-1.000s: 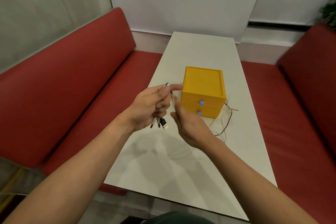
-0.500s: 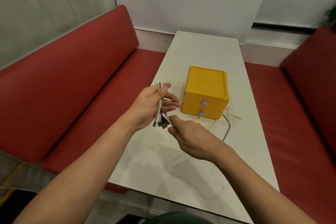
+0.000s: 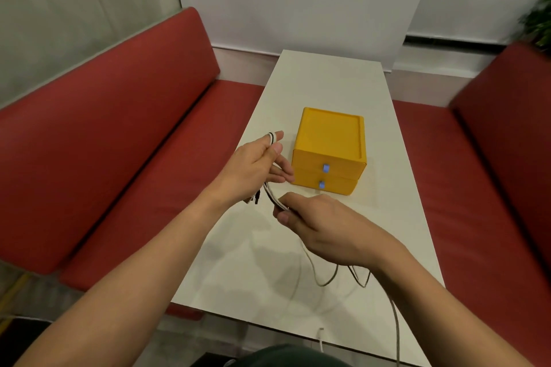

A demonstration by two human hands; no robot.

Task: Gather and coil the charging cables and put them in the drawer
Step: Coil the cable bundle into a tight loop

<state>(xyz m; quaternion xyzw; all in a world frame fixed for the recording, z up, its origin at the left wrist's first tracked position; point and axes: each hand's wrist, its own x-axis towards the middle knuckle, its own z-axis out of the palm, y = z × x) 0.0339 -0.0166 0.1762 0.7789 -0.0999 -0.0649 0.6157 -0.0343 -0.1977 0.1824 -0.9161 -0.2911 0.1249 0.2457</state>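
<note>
Head view: a person's two bare hands work above a white table [image 3: 328, 80], one red bench [image 3: 104, 143] on the left and another [image 3: 492, 173] on the right.
Task thing: charging cables [image 3: 275, 202], black and white, run between the hands. The slack loops on the near tabletop and one strand hangs off the near edge.
Left hand [image 3: 253, 167]: raised just left of the drawer unit, with strands looped over the forefinger and pinned by the thumb. The plug ends [image 3: 253, 199] dangle below the palm.
Right hand [image 3: 331, 232]: nearer, closed in a pinch on the bundle, with the slack trailing out beneath it.
Drawer unit [image 3: 329, 134]: yellow, mid-table, both drawers closed.
Step in hand: judged to be drawing off the next length for a wrap.
Method: keep the strands together and lightly taut. Carry each turn over the left fingers at an even loop size, and let the slack slide through the pinch so that nothing kinks or snags on the table edge.
Change from half a second ago: the right hand has moved nearer, away from the plug ends. The slack that lay right of the drawer unit now lies near.
</note>
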